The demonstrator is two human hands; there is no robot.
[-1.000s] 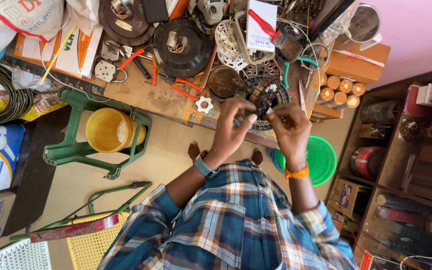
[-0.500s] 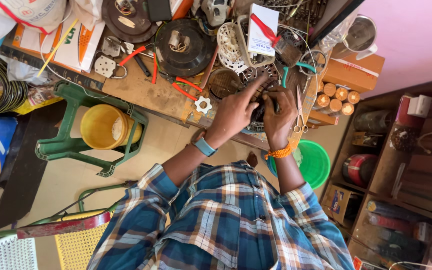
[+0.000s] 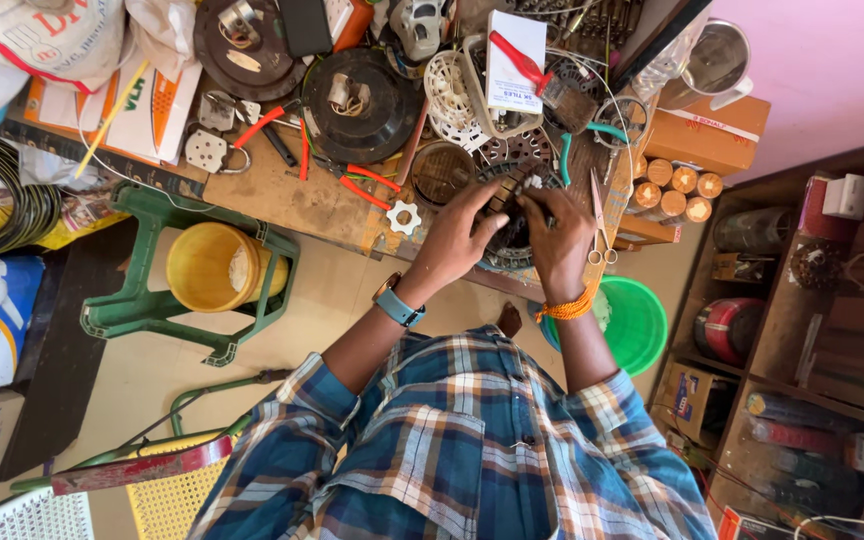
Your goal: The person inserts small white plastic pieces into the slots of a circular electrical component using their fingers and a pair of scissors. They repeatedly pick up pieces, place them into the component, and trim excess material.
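Upper centre of frame, left hand (image 3: 457, 240) and right hand (image 3: 557, 235) both pinch at the round dark metal motor stator (image 3: 512, 215) on the cluttered wooden workbench (image 3: 292, 200), where a slipped finger could snag its windings.

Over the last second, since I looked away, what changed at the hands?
Both hands dropped from raised above the bench onto the round metal stator; left hand spreads over it, right hand pinches at its top. White gear and yellow bucket stayed.
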